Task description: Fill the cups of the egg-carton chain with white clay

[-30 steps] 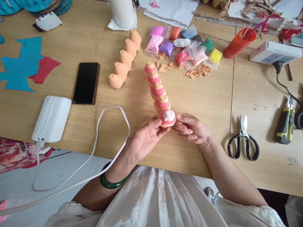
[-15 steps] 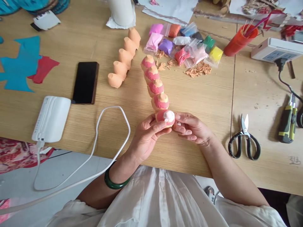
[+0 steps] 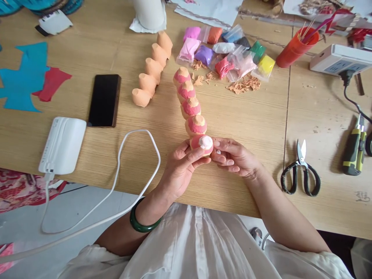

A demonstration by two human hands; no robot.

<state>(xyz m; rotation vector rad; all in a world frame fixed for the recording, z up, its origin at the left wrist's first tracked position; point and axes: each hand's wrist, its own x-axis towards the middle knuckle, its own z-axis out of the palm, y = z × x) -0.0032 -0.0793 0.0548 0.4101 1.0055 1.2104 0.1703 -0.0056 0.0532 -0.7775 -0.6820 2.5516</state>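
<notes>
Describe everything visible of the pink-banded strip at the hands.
The strip is a row of five joined bumps, seemingly moulded pulp, stretching away and slanting left. Pink bands show on pale orange; the four farther bumps have orange tips, and a white lump, perhaps soft clay, caps the nearest. The left hand grips that near end; the right hand is at its right edge. Its underside is hidden.

A person's left hand (image 3: 178,170), at 6 o'clock just below center, closes in a grip, thumb (image 3: 192,157) angled toward 2 o'clock, while the right hand (image 3: 236,158), between 3 and 4, points loosely curled fingers toward 10. The left forearm (image 3: 117,238) slants in from 7 o'clock, the right forearm (image 3: 280,207) from 4.
</notes>
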